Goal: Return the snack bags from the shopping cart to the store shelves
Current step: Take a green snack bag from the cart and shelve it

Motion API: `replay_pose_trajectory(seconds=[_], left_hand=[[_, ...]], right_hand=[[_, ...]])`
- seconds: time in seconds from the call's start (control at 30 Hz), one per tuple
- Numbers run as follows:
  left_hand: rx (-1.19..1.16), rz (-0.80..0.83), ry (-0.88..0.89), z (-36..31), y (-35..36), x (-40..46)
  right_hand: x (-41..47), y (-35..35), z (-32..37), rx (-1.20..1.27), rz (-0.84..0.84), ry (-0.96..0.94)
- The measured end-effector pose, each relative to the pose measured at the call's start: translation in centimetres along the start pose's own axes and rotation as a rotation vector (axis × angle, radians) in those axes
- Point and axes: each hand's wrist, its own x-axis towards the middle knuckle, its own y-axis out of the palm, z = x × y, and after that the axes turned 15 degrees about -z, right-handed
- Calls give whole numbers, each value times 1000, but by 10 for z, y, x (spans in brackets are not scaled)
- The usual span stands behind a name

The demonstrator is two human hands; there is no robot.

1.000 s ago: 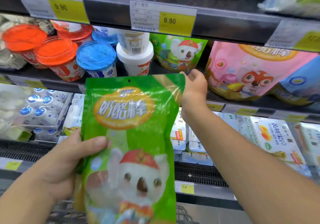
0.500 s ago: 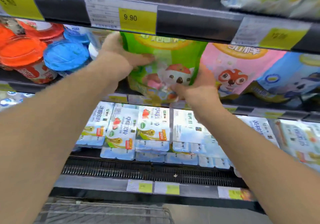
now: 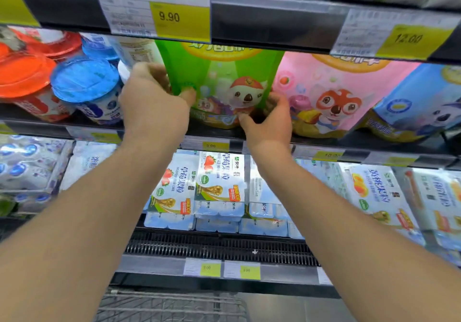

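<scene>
Head view: green bag (image 3: 219,82) stands upright on the middle shelf (image 3: 324,144), top edge hidden behind the price rail (image 3: 274,20) of the shelf above. Left edge of the bag lies just beside a white cup (image 3: 139,50); right edge touches a pink bag (image 3: 331,92), with a blue bag (image 3: 419,99) further right. No open room shows on either side of the green bag. Blue-lidded tub (image 3: 84,82) and orange-lidded tubs (image 3: 22,75) fill the shelf to the left.

Left hand (image 3: 154,99) grips the bag's lower left edge, thumb on the front face, fingers curled behind. Right hand (image 3: 268,119) grips the lower right corner, fingers curled round the bag's edge between it and the pink bag, thumb at the bottom front. Both forearms cross the shelf's front lip.

Below, yoghurt packs (image 3: 219,184) fill the lower shelf. Cart (image 3: 172,304) mesh shows at the bottom edge of the view
</scene>
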Motion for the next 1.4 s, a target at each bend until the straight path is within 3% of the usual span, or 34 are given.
replay_pose_trajectory(seconds=[0.3, 0.63, 0.7, 0.87, 0.97, 1.17, 1.4], left_hand=[[29, 88, -26, -5, 15, -10], [49, 67, -49, 2, 3, -22], [61, 84, -8, 2, 3, -40], [89, 427, 225, -20, 35, -96], [90, 520, 284, -37, 59, -107], [159, 526, 82, -48, 99, -103], [73, 461, -43, -51, 122, -94]], right_hand=[[-22, 9, 0, 56, 14, 37], [-28, -8, 1, 56, 47, 22], [-34, -30, -4, 117, -36, 11], [-5, -93, -17, 173, -395, 22], [19, -103, -23, 136, -435, 26], [58, -111, -33, 222, -396, 162], [83, -122, -44, 191, -433, 237]])
